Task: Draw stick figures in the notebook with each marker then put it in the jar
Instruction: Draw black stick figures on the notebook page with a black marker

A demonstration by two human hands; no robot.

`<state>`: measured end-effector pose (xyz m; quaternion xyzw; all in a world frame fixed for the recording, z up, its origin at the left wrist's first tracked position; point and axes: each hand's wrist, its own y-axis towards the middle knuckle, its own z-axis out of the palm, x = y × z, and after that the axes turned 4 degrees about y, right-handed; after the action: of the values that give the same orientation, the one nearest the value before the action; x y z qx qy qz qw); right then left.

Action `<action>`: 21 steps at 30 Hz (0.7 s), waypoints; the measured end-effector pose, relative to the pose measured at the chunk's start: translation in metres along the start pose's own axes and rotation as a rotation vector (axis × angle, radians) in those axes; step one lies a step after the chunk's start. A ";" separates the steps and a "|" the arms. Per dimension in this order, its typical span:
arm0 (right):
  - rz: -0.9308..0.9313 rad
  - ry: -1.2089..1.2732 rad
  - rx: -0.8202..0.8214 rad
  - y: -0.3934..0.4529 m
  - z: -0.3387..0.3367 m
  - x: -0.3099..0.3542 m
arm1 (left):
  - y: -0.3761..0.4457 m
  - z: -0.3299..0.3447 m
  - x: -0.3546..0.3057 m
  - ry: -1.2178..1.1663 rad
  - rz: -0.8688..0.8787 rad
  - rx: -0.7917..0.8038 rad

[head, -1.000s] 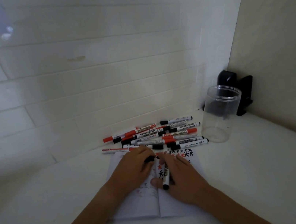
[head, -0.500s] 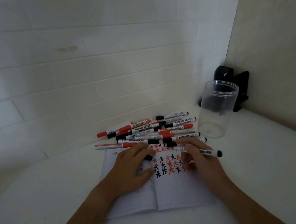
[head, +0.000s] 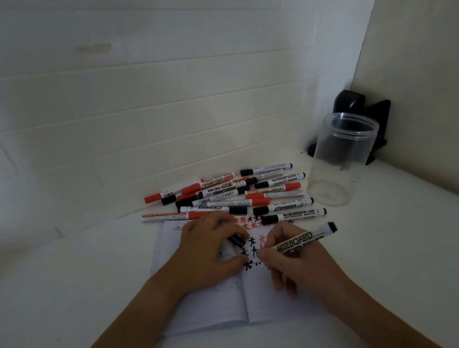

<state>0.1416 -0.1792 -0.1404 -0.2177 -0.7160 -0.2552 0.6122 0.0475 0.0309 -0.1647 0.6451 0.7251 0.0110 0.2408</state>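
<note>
An open white notebook (head: 212, 304) lies on the white table, with rows of small red and black stick figures on its right page. My right hand (head: 292, 262) grips a black whiteboard marker (head: 303, 240) in a writing hold, tip down on the page beside the figures. My left hand (head: 210, 251) rests on the left page and holds a small black cap (head: 236, 240) in its curled fingers. A clear plastic jar (head: 339, 157) with nothing visible inside stands at the back right. A pile of red and black markers (head: 225, 196) lies beyond the notebook.
A white tiled wall runs behind the pile and a beige wall closes the right side. A black object (head: 362, 112) stands in the corner behind the jar. The table (head: 75, 286) extends to the left and front.
My right hand turned the marker from lying across the page into a writing hold and brought its tip down to the figures. The left hand stayed on the left page with the cap.
</note>
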 end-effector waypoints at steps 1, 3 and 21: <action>0.008 -0.029 0.000 -0.001 0.003 -0.002 | 0.000 0.000 0.000 -0.014 -0.012 0.005; 0.022 -0.083 -0.022 -0.004 0.008 -0.006 | 0.000 -0.001 0.000 -0.029 -0.034 0.021; -0.002 -0.175 -0.047 -0.005 0.012 -0.014 | -0.002 -0.005 0.000 -0.053 -0.052 0.069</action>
<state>0.1311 -0.1758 -0.1558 -0.2531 -0.7607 -0.2526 0.5417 0.0441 0.0316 -0.1610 0.6338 0.7351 -0.0372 0.2377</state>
